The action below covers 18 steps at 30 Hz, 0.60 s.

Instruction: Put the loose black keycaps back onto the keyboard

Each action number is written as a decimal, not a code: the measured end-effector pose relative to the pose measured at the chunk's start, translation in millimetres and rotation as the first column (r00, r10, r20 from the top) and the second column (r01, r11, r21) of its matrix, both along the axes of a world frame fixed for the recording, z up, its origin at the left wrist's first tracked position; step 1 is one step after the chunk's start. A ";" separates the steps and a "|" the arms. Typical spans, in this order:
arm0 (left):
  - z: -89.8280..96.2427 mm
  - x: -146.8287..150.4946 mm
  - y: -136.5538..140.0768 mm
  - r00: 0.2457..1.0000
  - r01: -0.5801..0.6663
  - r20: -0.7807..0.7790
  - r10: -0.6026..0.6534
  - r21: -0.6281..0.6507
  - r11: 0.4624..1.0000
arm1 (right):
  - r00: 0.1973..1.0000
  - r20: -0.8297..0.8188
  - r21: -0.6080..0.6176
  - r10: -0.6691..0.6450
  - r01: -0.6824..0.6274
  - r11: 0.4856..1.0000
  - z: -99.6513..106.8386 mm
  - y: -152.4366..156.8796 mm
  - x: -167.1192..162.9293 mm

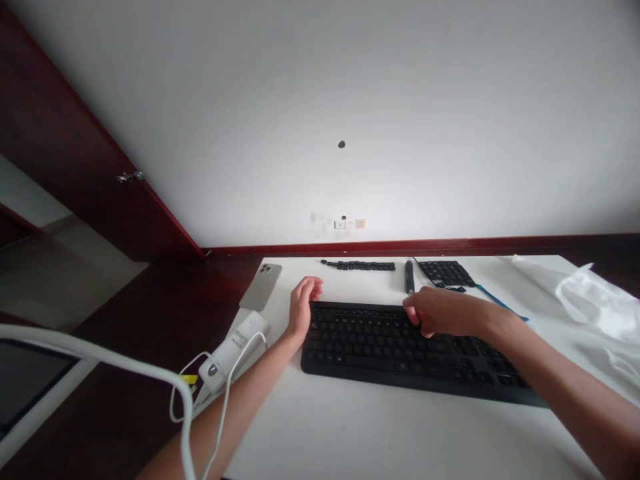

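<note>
A black full-size keyboard (370,347) lies on the white table in front of me, slightly tilted in view. My left hand (301,310) rests at its upper left corner, fingers loosely bent and apart, with nothing seen in them. Over the keyboard's upper middle, my right hand (434,311) is closed, its fingers pressed together and pointing down at the keys. A bit of red shows by those fingers; what they hold is too small to make out. Just beyond the right hand lies a dark, pen-shaped tool (409,275).
Loose black keycaps (360,265) form a row at the table's back; more keycaps (447,272) lie grouped farther right. Beside them is a blue stick (503,302). A phone (261,287) and white power strip (235,350) with cables line the left edge; white plastic (595,300) lies right.
</note>
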<state>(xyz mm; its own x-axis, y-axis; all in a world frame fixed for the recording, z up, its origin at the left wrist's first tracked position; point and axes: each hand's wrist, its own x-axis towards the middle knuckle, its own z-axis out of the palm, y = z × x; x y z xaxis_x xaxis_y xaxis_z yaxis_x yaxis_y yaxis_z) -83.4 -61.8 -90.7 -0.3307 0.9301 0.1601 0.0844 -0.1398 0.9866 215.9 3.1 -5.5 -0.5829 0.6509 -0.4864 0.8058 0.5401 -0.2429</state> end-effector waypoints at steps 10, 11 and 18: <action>-2.6 -9.6 6.3 0.994 -0.012 -0.105 0.017 0.049 0.999 | 0.931 -0.356 0.334 0.084 0.043 0.942 -1.1 30.3 -68.2; -3.4 -12.5 8.3 0.992 -0.023 -0.119 0.028 0.046 0.999 | 0.933 -0.352 0.365 0.073 0.065 0.929 -6.0 34.9 -79.1; -11.3 -21.7 15.7 0.996 -0.010 -0.087 0.011 0.021 1.000 | 0.954 -0.273 0.511 0.123 0.036 0.859 -35.5 58.0 -125.4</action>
